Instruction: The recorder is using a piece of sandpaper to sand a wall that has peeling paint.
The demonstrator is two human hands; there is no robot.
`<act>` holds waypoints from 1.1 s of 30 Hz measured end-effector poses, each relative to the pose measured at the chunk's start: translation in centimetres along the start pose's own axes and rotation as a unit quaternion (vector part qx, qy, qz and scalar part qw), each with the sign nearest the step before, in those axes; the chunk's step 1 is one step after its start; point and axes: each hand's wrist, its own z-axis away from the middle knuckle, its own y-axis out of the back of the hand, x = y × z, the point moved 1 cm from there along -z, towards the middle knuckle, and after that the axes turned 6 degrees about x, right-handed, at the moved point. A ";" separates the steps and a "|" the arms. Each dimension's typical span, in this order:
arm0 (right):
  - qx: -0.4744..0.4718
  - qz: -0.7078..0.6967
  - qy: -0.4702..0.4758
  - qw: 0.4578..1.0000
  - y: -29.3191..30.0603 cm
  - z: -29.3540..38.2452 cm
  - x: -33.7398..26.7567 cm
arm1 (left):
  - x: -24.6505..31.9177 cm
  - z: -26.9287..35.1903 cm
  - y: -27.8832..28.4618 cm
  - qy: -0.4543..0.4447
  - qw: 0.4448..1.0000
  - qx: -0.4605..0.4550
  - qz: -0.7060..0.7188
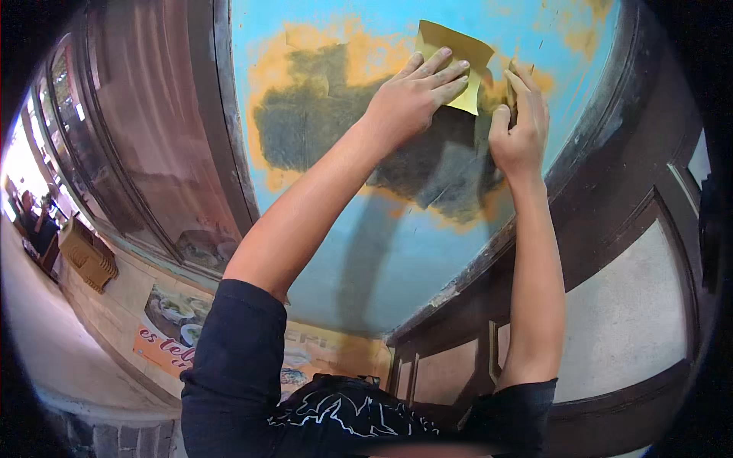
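Observation:
My left hand [421,89] lies with spread fingers on a yellow sheet [458,57], probably sandpaper, pressing it against a light blue painted panel [326,246]. Its top and right edges stick out past my fingers. Under and around the sheet the panel bears a dark grey patch [309,120] with an orange border [372,51]. Just to the right, my right hand [524,117] is raised at the panel with bent fingers around a thin, brownish object [511,91], partly hidden; its kind is not clear.
Dark frame boards [578,154] border the panel on the right, with pale inset panels [630,315] beyond. Glazed dark frames [149,103] stand at left. Lower left are a printed food poster [166,326], stacked brown plastic items [86,252] and, farther off, a person [37,220].

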 end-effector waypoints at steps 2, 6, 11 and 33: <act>-0.016 -0.044 0.036 0.998 1.0 -0.4 -3.0 | 0.1 -0.1 0.7 0.001 1.000 -0.008 0.001; -0.106 -0.008 0.090 0.990 0.6 -1.7 -6.5 | 0.7 -0.7 1.4 0.001 1.000 -0.016 0.005; -0.165 0.061 0.079 0.981 -1.3 -1.3 -6.2 | 1.2 -1.4 2.5 0.019 0.997 0.036 0.073; -0.072 0.140 0.057 0.986 -8.4 -0.2 -5.7 | -7.3 0.2 -0.5 0.074 0.978 0.189 -0.056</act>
